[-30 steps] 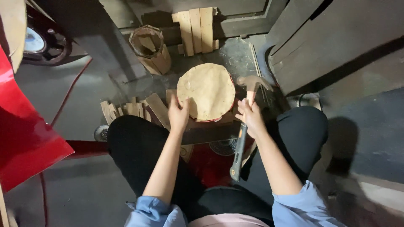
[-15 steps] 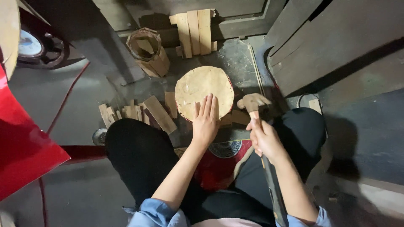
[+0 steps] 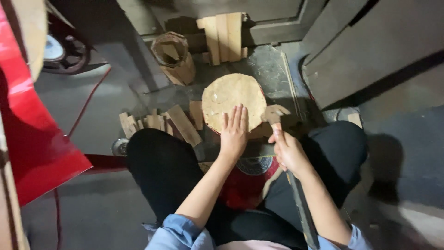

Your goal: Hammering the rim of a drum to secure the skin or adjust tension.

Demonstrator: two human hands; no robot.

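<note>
The left hand (image 3: 234,132) is lying flat and open, fingers straight and close together, pressing palm-down on the near edge of a round, pale tan disc (image 3: 233,101); it is gripping nothing, only resting on the disc's rough top face. The right hand (image 3: 287,150) is closing in a fist around the handle of a hammer (image 3: 289,171), just beside the left hand and to its right; the hammer's pale head (image 3: 274,114) is sitting at the disc's right rim, whether touching it or just short of it is hard to tell; the long dark handle is running back along the forearm toward the person's body. The disc is lying level on a dark block between the person's knees, at the middle of the view; the person, in dark trousers and light blue sleeves, is sitting and looking down over it.

Spreading outward, a loose heap of short wooden slats (image 3: 162,124) is lying on the floor just left of the disc, near the left knee; farther off, a small barrel-like bundle of slats (image 3: 173,58) is standing tilted, open end up; beyond the disc, a row of flat pale boards (image 3: 224,34) is leaning against a dark wall. A red, patterned object (image 3: 252,178) is showing under the forearms; a large red sheet (image 3: 27,134) is filling the left edge.
</note>
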